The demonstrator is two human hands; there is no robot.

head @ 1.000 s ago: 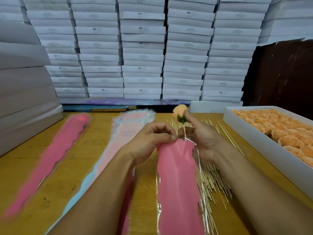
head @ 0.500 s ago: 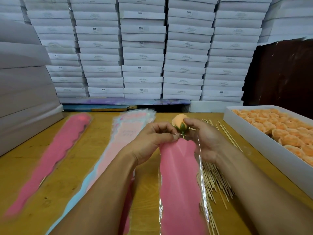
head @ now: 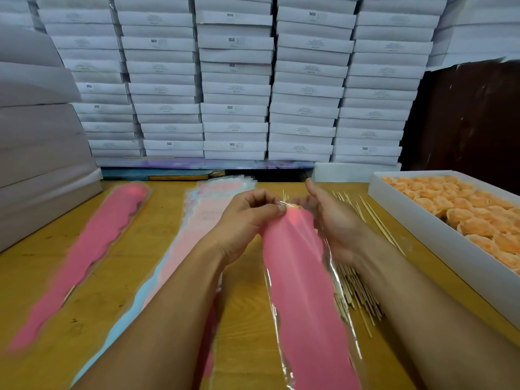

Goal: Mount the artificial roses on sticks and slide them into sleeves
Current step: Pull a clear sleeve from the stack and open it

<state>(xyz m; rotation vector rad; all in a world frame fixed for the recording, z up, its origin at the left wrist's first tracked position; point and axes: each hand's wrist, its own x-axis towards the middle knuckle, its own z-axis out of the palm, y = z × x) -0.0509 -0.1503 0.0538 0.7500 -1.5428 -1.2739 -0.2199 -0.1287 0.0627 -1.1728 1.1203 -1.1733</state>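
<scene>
Two hands met over the tabletop (head: 146,266), and the sleeving step was in hand. Far left lay a filled pink sleeve (head: 84,266), then a stack of empty sleeves (head: 202,209). The left hand (head: 247,220) pinched the mouth of the held sleeve (head: 298,277) with its fingers curled. The rose (head: 294,213) showed as a faint orange glow inside that mouth. The right hand (head: 334,220) held the sleeve's other edge, fingers bent around it. Further right lay loose sticks (head: 354,291) and a box of roses (head: 439,243). Next, I think, the rose needed seating deeper, gently, without tearing the film.
</scene>
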